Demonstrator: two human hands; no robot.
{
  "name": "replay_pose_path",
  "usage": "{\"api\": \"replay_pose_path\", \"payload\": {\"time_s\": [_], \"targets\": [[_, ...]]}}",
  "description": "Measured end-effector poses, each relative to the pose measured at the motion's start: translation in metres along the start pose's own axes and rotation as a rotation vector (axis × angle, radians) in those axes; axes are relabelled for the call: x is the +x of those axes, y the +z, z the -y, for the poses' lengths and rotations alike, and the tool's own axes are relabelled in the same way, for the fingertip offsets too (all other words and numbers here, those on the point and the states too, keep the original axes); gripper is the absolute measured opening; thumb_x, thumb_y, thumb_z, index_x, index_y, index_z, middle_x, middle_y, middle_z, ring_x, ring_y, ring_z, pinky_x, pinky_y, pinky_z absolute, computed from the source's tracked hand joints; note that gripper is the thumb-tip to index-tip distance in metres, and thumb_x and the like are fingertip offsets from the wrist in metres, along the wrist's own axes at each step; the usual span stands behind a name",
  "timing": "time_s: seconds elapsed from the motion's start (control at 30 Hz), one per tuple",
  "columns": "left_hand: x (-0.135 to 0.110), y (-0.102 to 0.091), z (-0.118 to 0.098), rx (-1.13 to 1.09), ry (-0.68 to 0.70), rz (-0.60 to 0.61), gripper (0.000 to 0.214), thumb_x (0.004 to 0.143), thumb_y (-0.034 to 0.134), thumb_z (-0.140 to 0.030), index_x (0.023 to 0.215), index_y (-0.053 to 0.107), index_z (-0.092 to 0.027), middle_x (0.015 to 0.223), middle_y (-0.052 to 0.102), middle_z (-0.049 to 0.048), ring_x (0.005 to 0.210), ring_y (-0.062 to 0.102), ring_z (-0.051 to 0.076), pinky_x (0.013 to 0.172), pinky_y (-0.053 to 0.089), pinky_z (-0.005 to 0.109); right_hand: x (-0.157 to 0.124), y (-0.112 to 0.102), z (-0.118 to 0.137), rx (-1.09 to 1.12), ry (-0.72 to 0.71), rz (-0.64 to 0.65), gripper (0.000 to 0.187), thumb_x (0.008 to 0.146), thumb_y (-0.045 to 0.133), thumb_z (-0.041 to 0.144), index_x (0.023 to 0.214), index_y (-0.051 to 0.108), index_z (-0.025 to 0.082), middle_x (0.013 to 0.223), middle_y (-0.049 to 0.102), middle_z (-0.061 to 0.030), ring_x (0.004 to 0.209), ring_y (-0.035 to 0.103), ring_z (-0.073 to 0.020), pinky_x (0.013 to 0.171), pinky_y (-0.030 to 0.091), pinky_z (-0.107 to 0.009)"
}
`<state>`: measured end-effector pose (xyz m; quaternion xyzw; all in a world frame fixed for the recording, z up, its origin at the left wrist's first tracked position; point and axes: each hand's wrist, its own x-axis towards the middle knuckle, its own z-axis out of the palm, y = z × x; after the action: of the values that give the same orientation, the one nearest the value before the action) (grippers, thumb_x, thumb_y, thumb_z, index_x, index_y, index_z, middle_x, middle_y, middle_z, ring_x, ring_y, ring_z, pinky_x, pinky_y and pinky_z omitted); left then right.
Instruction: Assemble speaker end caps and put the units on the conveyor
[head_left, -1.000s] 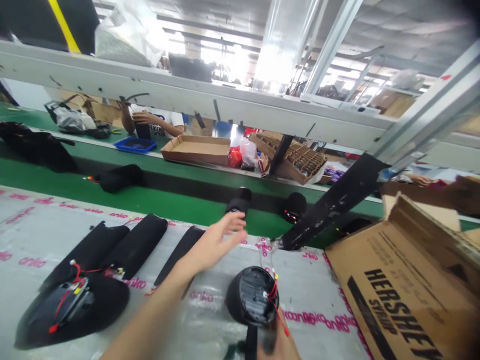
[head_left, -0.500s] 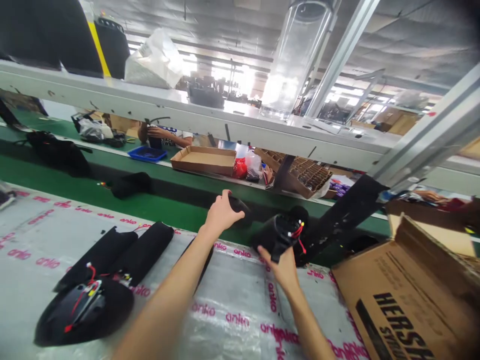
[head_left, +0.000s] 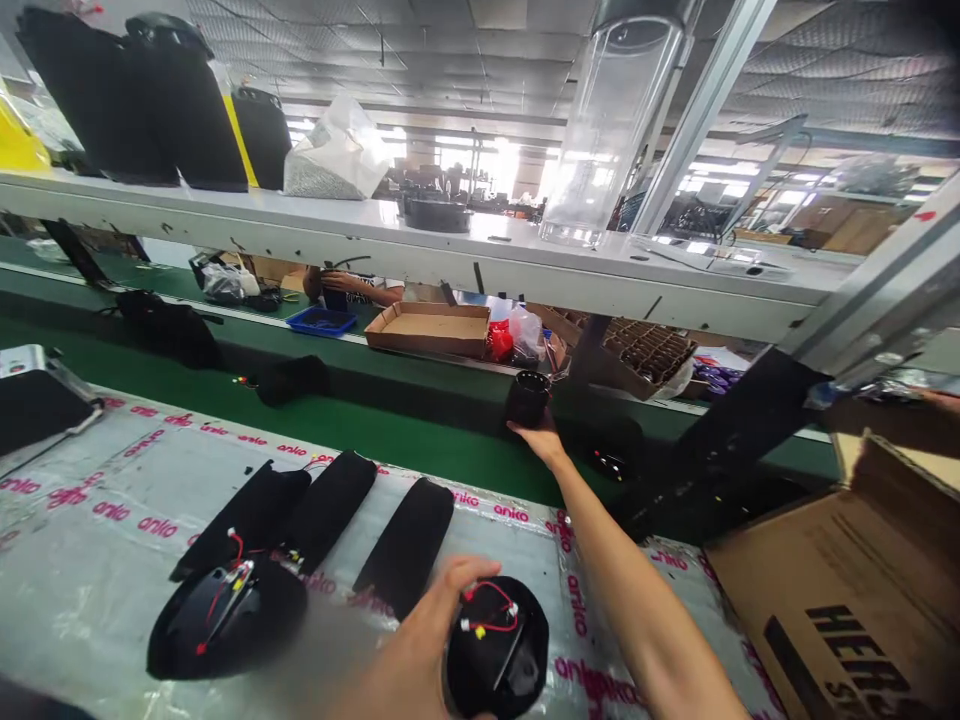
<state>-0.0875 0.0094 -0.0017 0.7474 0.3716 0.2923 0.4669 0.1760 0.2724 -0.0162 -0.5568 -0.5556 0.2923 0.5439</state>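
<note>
My left hand is low in the view over the plastic-covered table. Its fingers curl round a black round cylinder whose open end shows red wires and a small plug. My right arm stretches out to the green conveyor belt. There my right hand grips the base of a second black cylinder, which stands upright on the belt. Another dark cylinder lies on the belt just to the right of it.
Several black fabric-covered shells and one wired part lie on the table. A Hershey carton sits at right, behind a black slanted strut. A white shelf hangs overhead. Across the belt are a person's arms, a blue tray and a cardboard tray.
My left hand has pulled back from the belt to the table with a black cylinder. My right hand has reached further out and now holds a cylinder upright on the belt.
</note>
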Motion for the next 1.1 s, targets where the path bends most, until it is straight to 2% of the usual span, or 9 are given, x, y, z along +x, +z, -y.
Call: {"api": "replay_pose_path", "payload": {"time_s": [0.17,0.27,0.37,0.43,0.5,0.6,0.73,0.93,1.1], "targets": [[-0.02,0.029,0.016,-0.185,-0.084,-0.073,0.133,0.065,0.099,-0.034,0.169,0.016,-0.039,0.167,0.047,0.0149,0.152,0.051,0.044,0.128,0.041,0.061,-0.044,-0.023,0.018,0.016,0.159,0.209,0.041,0.106,0.073,0.037,0.141,0.065,0.018,0.144,0.067,-0.0119,0.125,0.07,-0.0298,0.105,0.061,-0.053],[-0.025,0.046,0.021,-0.236,-0.052,-0.232,0.12,0.063,0.099,-0.064,0.161,0.035,-0.037,0.161,0.05,0.0144,0.15,0.051,0.046,0.125,0.043,0.062,-0.103,-0.055,0.042,0.097,0.202,0.423,0.048,0.1,0.078,0.032,0.144,0.066,0.019,0.149,0.068,-0.0135,0.136,0.068,-0.0311,0.118,0.053,-0.056],[-0.018,0.055,0.024,-0.217,0.083,-0.307,0.093,0.072,0.09,-0.068,0.149,0.052,-0.033,0.151,0.056,0.0132,0.147,0.053,0.045,0.125,0.041,0.061,-0.18,-0.09,0.064,0.184,0.231,0.699,0.066,0.081,0.088,0.025,0.144,0.069,0.022,0.149,0.072,-0.0138,0.14,0.068,-0.033,0.12,0.053,-0.055],[-0.007,0.055,0.022,-0.234,0.19,-0.268,0.084,0.08,0.083,-0.065,0.15,0.053,-0.032,0.149,0.058,0.0129,0.143,0.056,0.042,0.122,0.044,0.058,-0.229,-0.102,0.071,0.213,0.234,0.85,0.096,0.076,0.088,0.016,0.164,0.05,0.027,0.165,0.058,-0.0131,0.152,0.056,-0.0332,0.126,0.045,-0.055],[0.006,0.05,0.016,-0.27,0.277,-0.191,0.079,0.084,0.077,-0.064,0.151,0.053,-0.03,0.147,0.06,0.0132,0.139,0.06,0.041,0.12,0.046,0.055,-0.271,-0.099,0.07,0.198,0.222,0.796,0.124,0.07,0.093,0.015,0.174,0.03,0.031,0.173,0.047,-0.0131,0.159,0.048,-0.0344,0.13,0.039,-0.055],[0.021,0.037,0.002,-0.308,0.252,-0.031,0.079,0.088,0.074,-0.069,0.151,0.056,-0.025,0.147,0.062,0.0144,0.138,0.06,0.041,0.121,0.046,0.052,-0.309,-0.077,0.06,0.152,0.222,0.479,0.126,0.069,0.097,0.019,0.175,0.028,0.029,0.173,0.047,-0.0154,0.158,0.048,-0.0368,0.13,0.04,-0.053],[0.029,0.032,-0.011,-0.351,0.064,0.115,0.078,0.088,0.081,-0.061,0.152,0.056,-0.024,0.148,0.065,0.0128,0.138,0.061,0.038,0.12,0.048,0.046,-0.321,-0.057,0.05,0.053,0.23,0.317,0.116,0.073,0.094,0.02,0.172,0.035,0.028,0.171,0.05,-0.0161,0.155,0.052,-0.0384,0.129,0.041,-0.057],[0.027,0.058,-0.002,-0.337,-0.002,-0.097,0.06,0.098,0.07,-0.049,0.149,0.054,-0.024,0.144,0.068,0.011,0.133,0.066,0.035,0.116,0.051,0.044,-0.308,-0.088,0.06,0.156,0.246,0.419,0.114,0.08,0.092,0.03,0.175,0.028,0.029,0.175,0.044,-0.0144,0.16,0.046,-0.0348,0.131,0.039,-0.056],[0.029,0.06,0.001,-0.317,0.063,-0.065,0.058,0.098,0.07,-0.043,0.15,0.053,-0.024,0.143,0.069,0.0108,0.13,0.068,0.033,0.112,0.054,0.041,-0.262,-0.122,0.086,0.144,0.246,0.494,0.053,0.106,0.056,0.058,0.141,0.071,0.02,0.137,0.078,-0.0155,0.128,0.075,-0.0315,0.104,0.063,-0.047]]}}
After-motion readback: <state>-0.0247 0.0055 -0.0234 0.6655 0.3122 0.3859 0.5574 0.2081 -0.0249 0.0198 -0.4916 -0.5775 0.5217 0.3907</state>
